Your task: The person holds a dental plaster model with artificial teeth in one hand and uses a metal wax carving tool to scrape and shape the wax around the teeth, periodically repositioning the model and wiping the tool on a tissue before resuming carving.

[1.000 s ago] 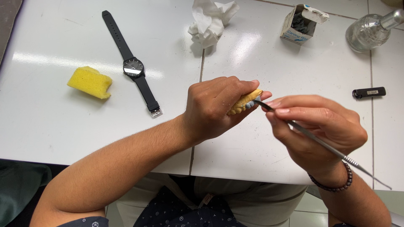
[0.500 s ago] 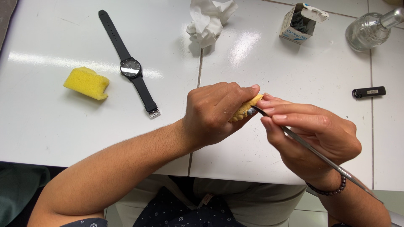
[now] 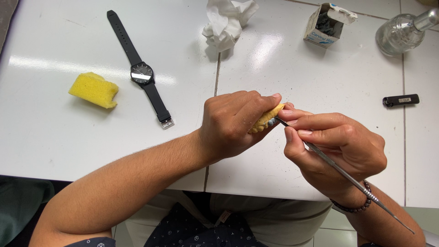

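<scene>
The left hand [image 3: 233, 126] gripped a small yellow tooth model [image 3: 267, 120] over the white table [image 3: 274, 68]. The right hand [image 3: 338, 148] pinched a thin metal carving tool [image 3: 340, 170], tip touching it. Small, gentle scrapes would work best.

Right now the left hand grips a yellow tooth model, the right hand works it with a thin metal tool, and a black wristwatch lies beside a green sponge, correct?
Nearly. The head view shows the sponge is yellow, not green.
</scene>
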Motion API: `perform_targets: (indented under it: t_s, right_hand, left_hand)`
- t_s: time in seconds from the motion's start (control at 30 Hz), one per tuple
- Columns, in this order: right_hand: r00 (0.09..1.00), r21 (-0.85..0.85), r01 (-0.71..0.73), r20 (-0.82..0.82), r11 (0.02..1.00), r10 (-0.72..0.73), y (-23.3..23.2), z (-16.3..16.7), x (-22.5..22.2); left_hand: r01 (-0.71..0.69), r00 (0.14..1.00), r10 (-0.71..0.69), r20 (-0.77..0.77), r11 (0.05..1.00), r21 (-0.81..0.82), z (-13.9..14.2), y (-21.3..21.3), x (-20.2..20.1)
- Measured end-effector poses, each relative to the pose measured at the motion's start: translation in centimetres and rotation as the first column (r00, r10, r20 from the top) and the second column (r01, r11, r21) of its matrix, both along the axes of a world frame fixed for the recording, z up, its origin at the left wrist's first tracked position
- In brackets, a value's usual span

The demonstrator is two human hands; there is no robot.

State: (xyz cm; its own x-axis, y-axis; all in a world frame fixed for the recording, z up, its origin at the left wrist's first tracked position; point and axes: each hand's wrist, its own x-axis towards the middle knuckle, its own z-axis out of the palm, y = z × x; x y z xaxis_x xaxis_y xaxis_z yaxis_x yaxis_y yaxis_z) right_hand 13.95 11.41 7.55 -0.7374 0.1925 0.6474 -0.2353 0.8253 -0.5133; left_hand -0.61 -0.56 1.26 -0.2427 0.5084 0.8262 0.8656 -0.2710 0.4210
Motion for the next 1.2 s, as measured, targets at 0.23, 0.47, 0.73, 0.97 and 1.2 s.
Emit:
perform_targets:
  t_s: [0.23, 0.47, 0.73, 0.97, 1.2]
  right_hand:
    - [1.000, -0.017, -0.005, -0.009, 1.000, 0.005, -0.01, -0.10, -0.13]
    - [1.000, -0.064, -0.030, 0.004, 0.998, 0.030, 0.19, 0.19, -0.03]
    - [0.999, -0.047, -0.024, 0.029, 0.999, 0.025, 0.28, 0.16, -0.08]
    - [0.998, -0.083, -0.054, 0.038, 0.995, 0.057, 0.18, 0.40, 0.01]
    - [0.999, -0.078, -0.035, 0.020, 0.996, 0.036, -0.10, 0.42, -0.02]
  left_hand:
    - [-0.003, 1.000, 0.003, -0.006, 1.000, -0.010, -0.07, 0.02, -0.09]
    - [-0.034, 0.999, 0.033, -0.038, 0.999, -0.018, -0.09, -0.08, -0.15]
    - [-0.054, 0.998, 0.054, -0.042, 0.999, -0.006, -0.12, 0.26, -0.24]
    - [-0.047, 0.998, 0.045, -0.045, 0.998, -0.035, 0.15, 0.02, -0.48]
    - [-0.028, 0.999, 0.027, -0.034, 0.999, -0.038, 0.35, 0.18, -0.32]
